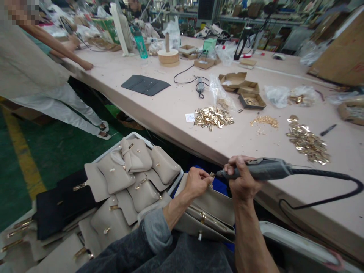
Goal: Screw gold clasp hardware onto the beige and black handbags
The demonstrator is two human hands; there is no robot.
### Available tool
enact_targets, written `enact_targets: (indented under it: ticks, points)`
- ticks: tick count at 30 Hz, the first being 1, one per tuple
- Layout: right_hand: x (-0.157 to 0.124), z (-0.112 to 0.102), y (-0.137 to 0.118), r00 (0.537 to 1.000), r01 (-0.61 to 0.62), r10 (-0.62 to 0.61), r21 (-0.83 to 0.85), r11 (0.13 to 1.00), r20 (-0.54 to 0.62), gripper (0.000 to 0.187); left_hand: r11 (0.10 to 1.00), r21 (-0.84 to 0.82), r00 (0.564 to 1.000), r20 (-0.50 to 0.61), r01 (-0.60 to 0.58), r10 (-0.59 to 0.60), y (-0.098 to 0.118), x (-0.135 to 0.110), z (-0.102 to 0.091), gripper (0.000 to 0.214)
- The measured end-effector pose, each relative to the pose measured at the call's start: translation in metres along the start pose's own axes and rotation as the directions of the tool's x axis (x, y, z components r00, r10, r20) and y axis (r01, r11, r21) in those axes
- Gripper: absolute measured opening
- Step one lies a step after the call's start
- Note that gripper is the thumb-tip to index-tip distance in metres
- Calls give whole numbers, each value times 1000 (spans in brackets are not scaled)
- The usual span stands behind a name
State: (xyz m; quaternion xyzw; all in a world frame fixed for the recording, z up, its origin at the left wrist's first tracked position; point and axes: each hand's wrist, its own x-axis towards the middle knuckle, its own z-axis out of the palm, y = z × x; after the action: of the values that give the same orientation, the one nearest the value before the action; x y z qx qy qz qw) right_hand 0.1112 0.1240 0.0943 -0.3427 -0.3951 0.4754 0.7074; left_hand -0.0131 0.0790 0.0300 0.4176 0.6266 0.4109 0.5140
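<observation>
A grey corded electric screwdriver (267,169) is in my right hand (243,181), its fingers wrapped around the front of the body. The tool points left, its tip close to a small gold metal plate (212,174). My left hand (196,182) pinches that plate at the flap edge of a beige handbag (218,204); whether the tip touches it I cannot tell. The bag lies over my lap, with a gold clasp (203,217) on its front. My forearms and hands hide part of it.
To the left, a white bin (174,186) holds several beige bags (115,182) and a black one (66,204). On the table (170,117) lie piles of gold plates (212,118), small screws (265,121) and another screwdriver (200,86). A co-worker (36,68) stands at far left.
</observation>
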Motion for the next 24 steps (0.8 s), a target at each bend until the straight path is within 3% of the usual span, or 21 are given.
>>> enact_targets:
  ticks: [10, 24]
  points:
    - [-1, 7, -8, 969, 47, -14, -129, 991, 246, 20, 998, 61, 999, 49, -18, 15, 0, -3, -2, 15]
    - [-6, 12, -8, 936, 17, 52, -192, 981, 348, 21, 992, -98, 992, 98, -74, 84, -7, -7, -5, 18]
